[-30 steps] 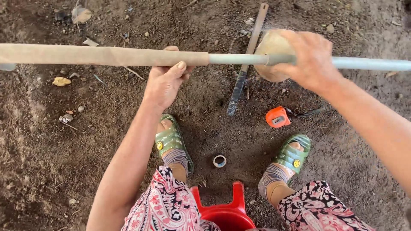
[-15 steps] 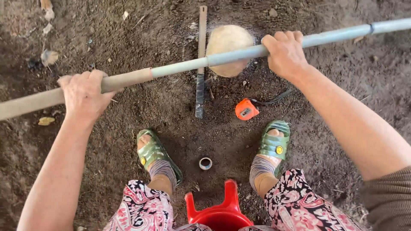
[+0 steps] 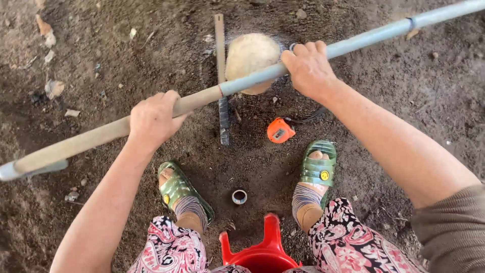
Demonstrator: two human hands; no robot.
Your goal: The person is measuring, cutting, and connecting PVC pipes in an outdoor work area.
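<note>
Dark, packed dirt ground (image 3: 91, 45) fills the view, scattered with pebbles, dry leaf scraps and small chips.

Across it runs a long pole (image 3: 252, 81), slanting from the lower left up to the upper right, held clear of the soil. Its left stretch is tan, like bare wood or bamboo; from about the middle onward it is pale grey and smooth.

The left hand (image 3: 151, 119) is wrapped fully around the tan part, fingers curled over the top and closed tight on it. The right hand (image 3: 309, 68) grips the grey part the same way, knuckles up, fingers folded shut around the shaft. The two hands are well apart along the pole.

Under the pole, between the hands, lies a rounded pale stone (image 3: 251, 55) on the dirt. Just left of it a narrow flat bar (image 3: 221, 76) lies lengthwise, its lower end dark.

Below, the person's feet in green sandals (image 3: 318, 167) rest on the soil, with patterned pink trousers (image 3: 353, 242) above them. A red plastic stool (image 3: 260, 247) shows between the legs.

An orange tape measure (image 3: 279, 130) sits near the right foot. A small short ring of pipe (image 3: 239, 196) stands on end between the feet, its opening showing nothing but dark inside.
</note>
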